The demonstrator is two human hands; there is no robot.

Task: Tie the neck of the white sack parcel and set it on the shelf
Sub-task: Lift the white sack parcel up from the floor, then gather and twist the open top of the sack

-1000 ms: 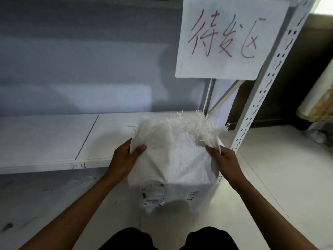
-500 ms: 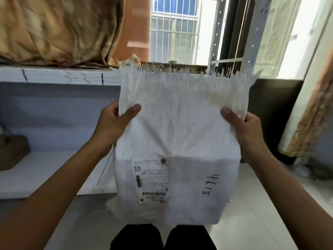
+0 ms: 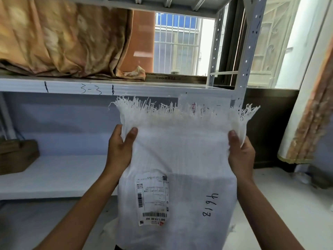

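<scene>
The white woven sack parcel point(image 3: 182, 159) hangs upright in front of me, its frayed open neck spread flat and wide at the top. A shipping label with barcodes and a handwritten number show on its front. My left hand point(image 3: 119, 150) pinches the neck's left edge, thumb on the front. My right hand point(image 3: 240, 153) grips the right edge the same way. The white shelf point(image 3: 54, 174) lies behind the sack at lower left, with an upper shelf edge point(image 3: 144, 89) marked 3-3 just above the fringe.
A brown box point(image 3: 17, 156) sits on the lower shelf at far left. Orange patterned cloth point(image 3: 63, 37) fills the upper shelf. A perforated white upright point(image 3: 247, 47) stands at the right, with a barred window point(image 3: 177, 42) behind and a curtain point(image 3: 310, 114) at far right.
The sack was lifted from low near the floor up to chest height and its neck pulled out flat. My view tilted up from the lower shelf to the upper shelf and window.
</scene>
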